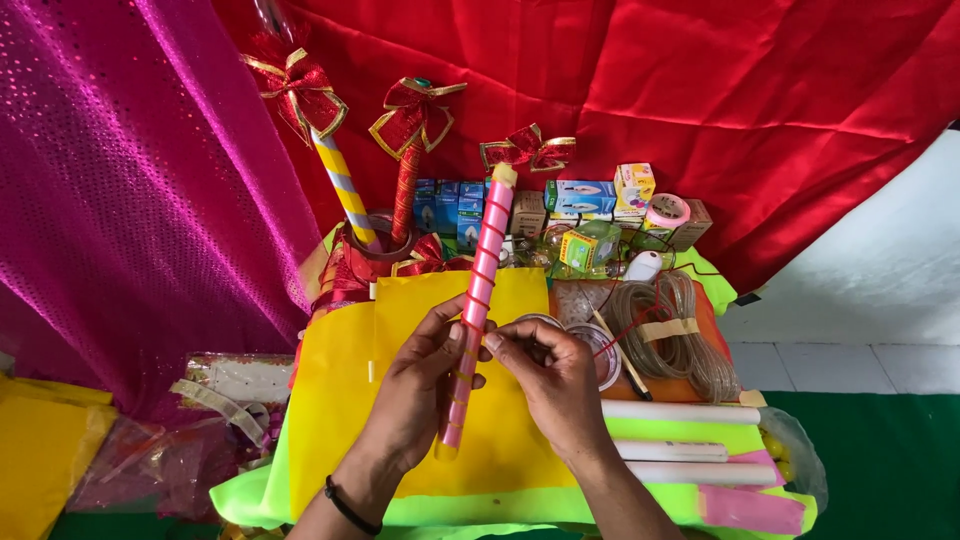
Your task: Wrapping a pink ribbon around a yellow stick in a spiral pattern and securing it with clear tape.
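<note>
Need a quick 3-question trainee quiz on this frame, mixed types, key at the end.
1. True or false: the left hand holds the pink tube wound with a thin red ribbon.
2. What lies directly under both hands? A) yellow paper sheet B) green floor mat C) coil of clear cable
3. Fill in: the right hand pinches the ribbon beside the ____ tube.

Key:
1. True; the fingers wrap the tube near its middle.
2. A; the yellow paper sheet covers the table, while the coil of clear cable sits to the right.
3. Pink.
</note>
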